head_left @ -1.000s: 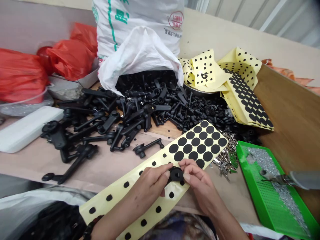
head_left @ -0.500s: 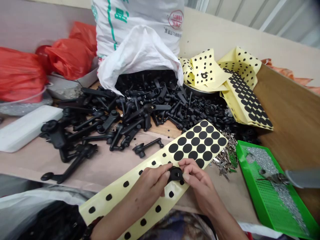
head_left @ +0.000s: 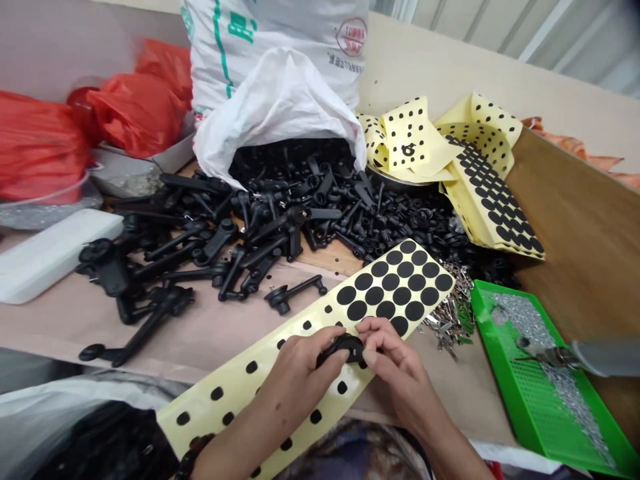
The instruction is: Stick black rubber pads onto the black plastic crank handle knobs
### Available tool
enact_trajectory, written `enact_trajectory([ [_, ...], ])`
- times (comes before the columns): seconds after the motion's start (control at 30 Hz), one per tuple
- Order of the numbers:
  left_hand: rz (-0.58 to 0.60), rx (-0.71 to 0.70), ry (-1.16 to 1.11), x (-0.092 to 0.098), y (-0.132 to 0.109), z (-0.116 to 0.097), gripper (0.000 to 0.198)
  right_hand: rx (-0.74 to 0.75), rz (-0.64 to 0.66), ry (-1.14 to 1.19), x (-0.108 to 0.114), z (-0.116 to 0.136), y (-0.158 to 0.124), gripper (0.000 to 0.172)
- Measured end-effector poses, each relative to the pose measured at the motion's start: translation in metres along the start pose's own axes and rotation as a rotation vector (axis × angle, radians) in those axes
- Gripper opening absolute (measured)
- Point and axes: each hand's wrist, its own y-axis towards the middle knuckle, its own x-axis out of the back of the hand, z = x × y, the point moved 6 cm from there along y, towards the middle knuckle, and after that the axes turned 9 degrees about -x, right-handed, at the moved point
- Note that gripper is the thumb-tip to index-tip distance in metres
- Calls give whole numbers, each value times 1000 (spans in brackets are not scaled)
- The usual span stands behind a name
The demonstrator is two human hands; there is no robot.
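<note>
My left hand [head_left: 303,370] and my right hand [head_left: 393,357] meet over a long yellow backing sheet [head_left: 250,393]. Both pinch a small black round part [head_left: 345,347] between fingertips. The sheet carries black round stickers [head_left: 395,287] at its far end; nearer me only small black leftover dots show. A pile of black plastic handles [head_left: 240,240] lies beyond the sheet, spilling from a white sack [head_left: 280,107].
A green tray [head_left: 545,380] with small silver screws sits at the right, a grey tool [head_left: 595,357] lying over it. Loose metal clips [head_left: 450,313] lie beside it. More yellow sticker sheets [head_left: 480,173] are at the back right, red bags [head_left: 60,133] and a white block [head_left: 50,250] at the left.
The black part has tilted slightly in my fingers and my left hand has shifted a little to the right over it. Everything else stays put.
</note>
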Motion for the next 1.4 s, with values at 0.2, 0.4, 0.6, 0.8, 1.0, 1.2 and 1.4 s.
enact_trajectory([
  [0.2,-46,-37,27,1,0,-2,22,4,-34,-43,3,-2,0,20],
  [0.4,-33,-64,109,1,2,-7,24,85,-19,-155,-3,4,-3,20],
  [0.6,25,-16,178,1,1,-8,27,249,-114,-411,-6,7,-12,11],
  [0.8,11,-81,208,2,0,-10,30,320,-168,-503,-5,11,-15,13],
  [1.0,-45,-158,167,5,-2,-14,23,289,-120,-366,-6,14,-9,13],
  [1.2,34,-280,82,0,0,-19,29,359,-99,-452,-11,21,-11,13],
  [1.4,1,-225,-4,1,4,-21,22,368,-117,-555,-14,24,-16,14],
])
